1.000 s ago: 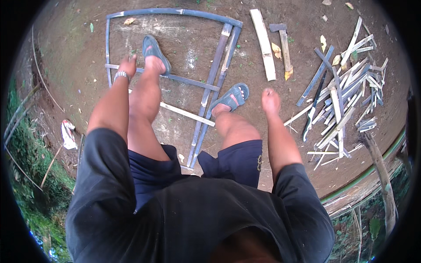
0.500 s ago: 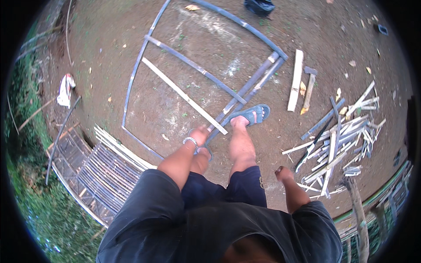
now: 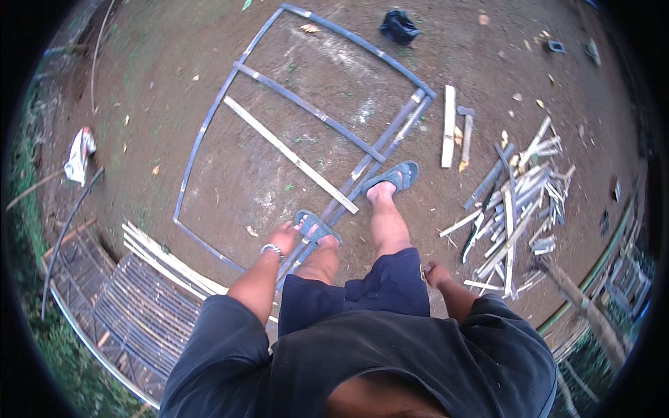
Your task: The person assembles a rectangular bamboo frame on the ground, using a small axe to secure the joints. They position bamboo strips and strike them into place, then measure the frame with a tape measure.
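I stand on bare earth beside a frame of blue-grey bamboo strips (image 3: 209, 125) lying flat on the ground. A pale strip (image 3: 289, 155) lies diagonally across it. My left hand (image 3: 282, 237) hangs by my left knee, wearing a wrist bracelet, holding nothing. My right hand (image 3: 437, 273) hangs by my right thigh, fingers curled, nothing visible in it. My feet wear blue sandals (image 3: 394, 175), and both stand on or beside the frame's double strips (image 3: 390, 139).
A heap of split bamboo pieces (image 3: 519, 198) lies to the right, with a hammer (image 3: 465, 136) and a pale slat (image 3: 449, 125) near it. A woven bamboo panel (image 3: 125, 299) lies lower left. A black bag (image 3: 398, 26) sits far up; a white rag (image 3: 80, 153) lies left.
The view has swung and I have stepped along the frame: my left foot is now planted by the double strips. Both arms still hang at my sides.
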Motion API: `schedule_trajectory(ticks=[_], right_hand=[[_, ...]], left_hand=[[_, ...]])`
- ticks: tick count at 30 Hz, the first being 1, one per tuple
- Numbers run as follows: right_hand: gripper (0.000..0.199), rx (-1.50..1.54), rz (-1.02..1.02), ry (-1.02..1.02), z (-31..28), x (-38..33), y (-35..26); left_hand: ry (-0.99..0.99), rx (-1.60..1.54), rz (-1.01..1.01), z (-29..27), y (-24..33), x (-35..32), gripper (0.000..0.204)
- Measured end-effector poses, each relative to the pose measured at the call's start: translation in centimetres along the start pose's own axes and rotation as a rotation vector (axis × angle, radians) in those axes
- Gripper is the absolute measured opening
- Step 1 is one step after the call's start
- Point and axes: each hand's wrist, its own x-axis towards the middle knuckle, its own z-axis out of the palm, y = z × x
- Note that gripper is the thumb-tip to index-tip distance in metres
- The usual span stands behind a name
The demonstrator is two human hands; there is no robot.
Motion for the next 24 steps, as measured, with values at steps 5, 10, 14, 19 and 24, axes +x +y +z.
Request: schedule_trajectory(ticks=[5, 10, 14, 19, 24], right_hand=[[0.049, 0.158, 0.041, -0.082, 9.0, -2.2, 5.6], [0.045, -0.279, 0.023, -0.342, 10.0, -3.6, 5.0], [0.043, 0.007, 0.209, -0.187, 3.1, -3.6, 2.7], [0.051, 0.197, 0.245, -0.024, -2.5, -1.2, 5.0], [0.04, 0.169, 0.107, 0.041, -4.1, 1.6, 10.0]], left_hand=[[0.207, -0.09, -0.238, -1.0, -11.9, -4.8, 0.07], [-0.076, 0.37, -0.301, 3.4, -18.2, -10.1, 0.065], [-0.079, 0.355, -0.171, 8.9, -19.5, -10.3, 0.06], [-0.067, 0.17, -0.183, 13.5, -6.9, -6.4, 0.057], [0.069, 0.01, -0.098, 16.6, 6.4, -4.9, 0.059]])
